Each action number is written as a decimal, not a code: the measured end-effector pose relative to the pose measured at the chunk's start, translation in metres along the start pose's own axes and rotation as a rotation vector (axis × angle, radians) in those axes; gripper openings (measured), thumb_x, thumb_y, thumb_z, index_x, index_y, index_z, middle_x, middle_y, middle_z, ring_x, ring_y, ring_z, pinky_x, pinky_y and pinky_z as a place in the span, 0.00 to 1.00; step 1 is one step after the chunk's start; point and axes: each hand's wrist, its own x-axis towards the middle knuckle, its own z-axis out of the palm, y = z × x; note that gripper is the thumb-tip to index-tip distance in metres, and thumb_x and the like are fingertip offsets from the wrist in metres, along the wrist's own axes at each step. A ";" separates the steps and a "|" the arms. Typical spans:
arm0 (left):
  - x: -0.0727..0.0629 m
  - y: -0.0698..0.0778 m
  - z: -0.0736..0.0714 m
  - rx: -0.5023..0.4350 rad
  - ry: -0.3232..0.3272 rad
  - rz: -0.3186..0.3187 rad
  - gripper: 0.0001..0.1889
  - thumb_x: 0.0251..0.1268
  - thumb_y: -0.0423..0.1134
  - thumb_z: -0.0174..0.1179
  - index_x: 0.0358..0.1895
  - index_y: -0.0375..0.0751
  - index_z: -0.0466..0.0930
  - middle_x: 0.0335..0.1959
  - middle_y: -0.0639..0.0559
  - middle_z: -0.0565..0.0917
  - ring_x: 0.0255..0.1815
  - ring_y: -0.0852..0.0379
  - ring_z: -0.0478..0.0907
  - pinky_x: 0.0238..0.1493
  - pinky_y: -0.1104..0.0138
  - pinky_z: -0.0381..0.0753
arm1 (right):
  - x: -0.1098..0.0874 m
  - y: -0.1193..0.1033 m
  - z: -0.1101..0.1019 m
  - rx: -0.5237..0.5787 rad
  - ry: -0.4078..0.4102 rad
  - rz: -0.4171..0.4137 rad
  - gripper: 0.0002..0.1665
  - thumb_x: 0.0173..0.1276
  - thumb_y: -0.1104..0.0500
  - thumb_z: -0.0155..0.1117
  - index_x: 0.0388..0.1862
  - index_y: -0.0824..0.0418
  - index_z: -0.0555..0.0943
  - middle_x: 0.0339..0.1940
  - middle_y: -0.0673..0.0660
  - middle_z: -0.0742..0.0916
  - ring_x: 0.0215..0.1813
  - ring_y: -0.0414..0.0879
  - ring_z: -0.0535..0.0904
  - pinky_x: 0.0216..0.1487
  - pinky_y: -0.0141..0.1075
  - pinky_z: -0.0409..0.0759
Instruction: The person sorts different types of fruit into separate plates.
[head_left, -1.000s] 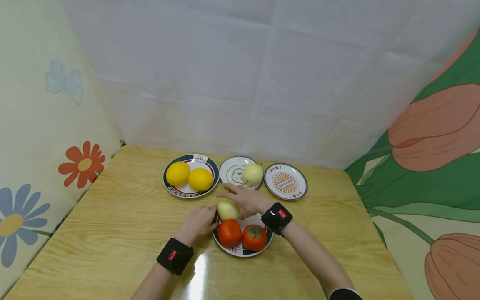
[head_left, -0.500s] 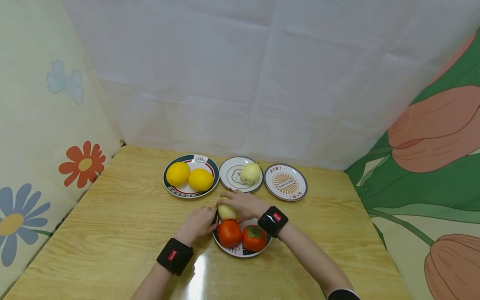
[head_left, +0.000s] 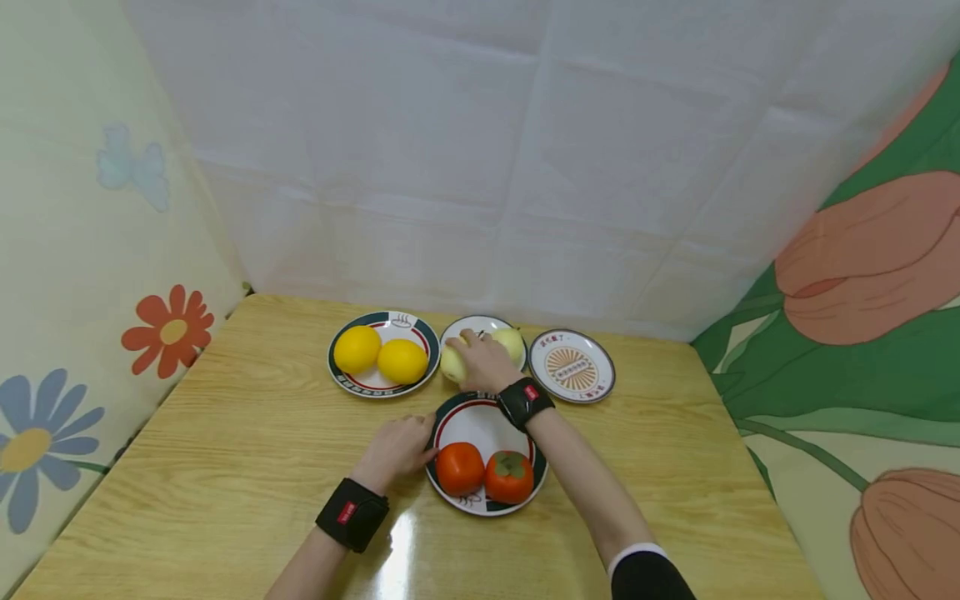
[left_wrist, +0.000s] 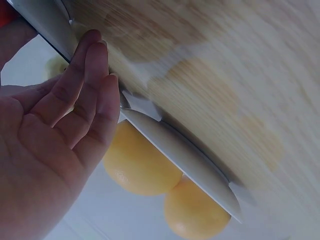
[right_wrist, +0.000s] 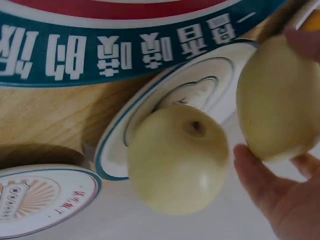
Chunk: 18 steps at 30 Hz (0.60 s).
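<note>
My right hand (head_left: 483, 365) grips a pale yellow-green pear (right_wrist: 275, 100) between thumb and fingers, over the small white plate (right_wrist: 112, 162) with a line drawing. A second pear (right_wrist: 177, 165) sits on that plate, right beside the held one. In the head view my left hand (head_left: 396, 450) holds the left rim of the nearer dark-rimmed plate (head_left: 480, 425), thumb above and fingers along the edge. Two orange-red persimmons, one (head_left: 460, 469) at left and one with green calyx up (head_left: 510, 478), lie in the front half of this plate.
Behind and left, a dark-rimmed plate (head_left: 375, 388) carries two yellow lemon-like fruits (head_left: 402, 361). At back right lies a small plate with a sunburst print (head_left: 572, 375). A white cloth (head_left: 420, 208) hangs behind the wooden table (head_left: 247, 450).
My right hand has taken the pear off the nearer plate and carried it back over the small line-drawing plate. My left hand has stayed at the nearer plate's rim.
</note>
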 end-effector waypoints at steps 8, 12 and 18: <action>-0.002 0.004 0.000 -0.014 0.002 -0.001 0.23 0.56 0.43 0.68 0.49 0.30 0.76 0.34 0.40 0.84 0.36 0.43 0.82 0.37 0.53 0.82 | 0.014 0.008 0.017 -0.077 0.033 0.090 0.47 0.49 0.44 0.75 0.68 0.50 0.66 0.62 0.60 0.75 0.53 0.63 0.79 0.69 0.57 0.63; -0.002 0.003 0.000 -0.019 -0.001 -0.008 0.24 0.56 0.43 0.67 0.50 0.29 0.76 0.34 0.40 0.84 0.36 0.43 0.82 0.37 0.53 0.82 | 0.015 0.012 0.020 -0.066 0.036 0.101 0.47 0.50 0.43 0.73 0.69 0.50 0.65 0.63 0.61 0.75 0.54 0.63 0.78 0.70 0.55 0.62; -0.001 0.002 -0.001 -0.015 -0.004 -0.007 0.24 0.56 0.43 0.67 0.51 0.29 0.75 0.35 0.40 0.84 0.37 0.43 0.82 0.38 0.53 0.82 | 0.016 0.014 0.018 -0.021 0.010 0.092 0.47 0.52 0.43 0.71 0.70 0.48 0.63 0.66 0.62 0.71 0.56 0.63 0.77 0.68 0.51 0.68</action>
